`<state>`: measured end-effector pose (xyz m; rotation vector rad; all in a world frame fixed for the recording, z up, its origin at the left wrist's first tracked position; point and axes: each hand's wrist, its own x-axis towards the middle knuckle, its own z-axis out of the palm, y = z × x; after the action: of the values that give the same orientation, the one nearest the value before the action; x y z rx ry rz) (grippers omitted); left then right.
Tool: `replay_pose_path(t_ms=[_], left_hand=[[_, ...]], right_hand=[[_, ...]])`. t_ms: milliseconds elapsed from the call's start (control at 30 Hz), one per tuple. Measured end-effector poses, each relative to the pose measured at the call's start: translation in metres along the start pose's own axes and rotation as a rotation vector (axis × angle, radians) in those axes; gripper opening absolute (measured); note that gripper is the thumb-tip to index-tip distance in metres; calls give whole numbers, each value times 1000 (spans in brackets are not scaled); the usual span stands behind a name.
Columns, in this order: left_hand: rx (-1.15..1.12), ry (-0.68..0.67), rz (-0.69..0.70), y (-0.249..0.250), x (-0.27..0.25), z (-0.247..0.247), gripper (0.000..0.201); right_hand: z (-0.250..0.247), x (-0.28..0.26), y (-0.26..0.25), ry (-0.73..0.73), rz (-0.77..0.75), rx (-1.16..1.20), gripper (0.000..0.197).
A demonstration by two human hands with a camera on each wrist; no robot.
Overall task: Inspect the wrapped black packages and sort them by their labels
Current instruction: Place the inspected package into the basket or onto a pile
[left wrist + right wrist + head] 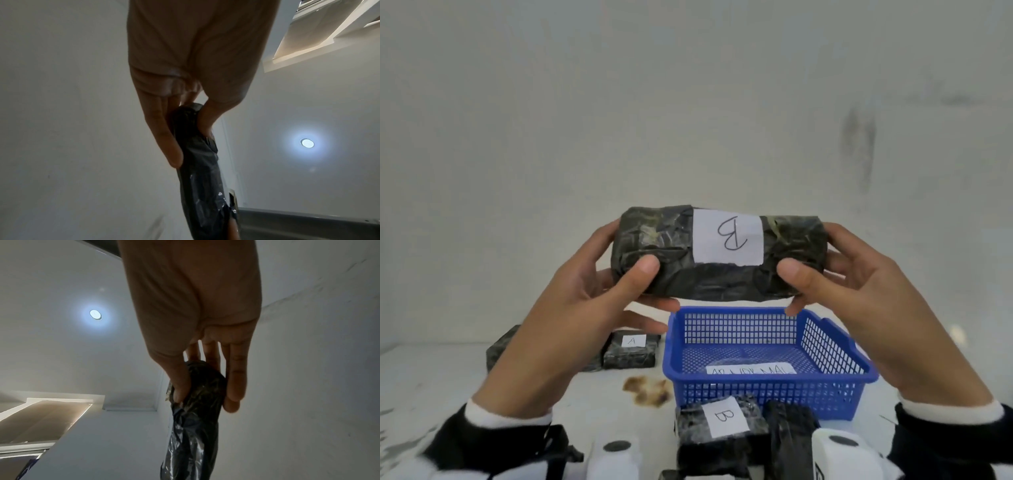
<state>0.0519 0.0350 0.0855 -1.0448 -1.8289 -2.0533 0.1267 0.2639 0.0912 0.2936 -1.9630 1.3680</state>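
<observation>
- The left hand (571, 294) grips the left end of a long black wrapped package (681, 274), thumb on the near face and fingers curled round behind and beneath it.
- The right hand (859, 291) holds the other end the same way — thumb in front, fingers behind.
- The package is held level in the air, above the far rim of a blue basket (835, 394); its white label (727, 241) faces the head camera and reads "B", seen upside down.
- Both wrist views show the thumb on one side of the package and the fingers (164, 138) on the other, pinching the crinkled black film between them.
- The basket stands on the white worktop (431, 377); a paper strip (751, 370) with handwriting lies in its bottom, the words only partly legible.
- Left of the basket, a small black package labelled "A" (630, 351) lies on the worktop, touching another black package (498, 349) half hidden behind the left wrist.
- In front of the basket lies a black package labelled "B" (722, 431), with a further black package (791, 435) just beside it on the right.
- A brown stain (647, 389) marks the worktop near the basket's left corner.
</observation>
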Motion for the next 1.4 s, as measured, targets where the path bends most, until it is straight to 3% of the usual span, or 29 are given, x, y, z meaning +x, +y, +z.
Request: replay_pose_path(t_ms=[200, 467, 933, 1400], left_hand=[[38, 18, -12, -4, 1, -7, 38], [57, 29, 54, -9, 1, -1, 36], [247, 225, 69, 1, -7, 16, 51], [257, 290, 27, 3, -8, 21, 55]], right_hand=[[4, -5, -7, -33, -16, 6, 41], [8, -6, -6, 10, 3, 14, 42], [28, -8, -5, 62, -47, -72, 35], [36, -10, -6, 117, -95, -59, 35]])
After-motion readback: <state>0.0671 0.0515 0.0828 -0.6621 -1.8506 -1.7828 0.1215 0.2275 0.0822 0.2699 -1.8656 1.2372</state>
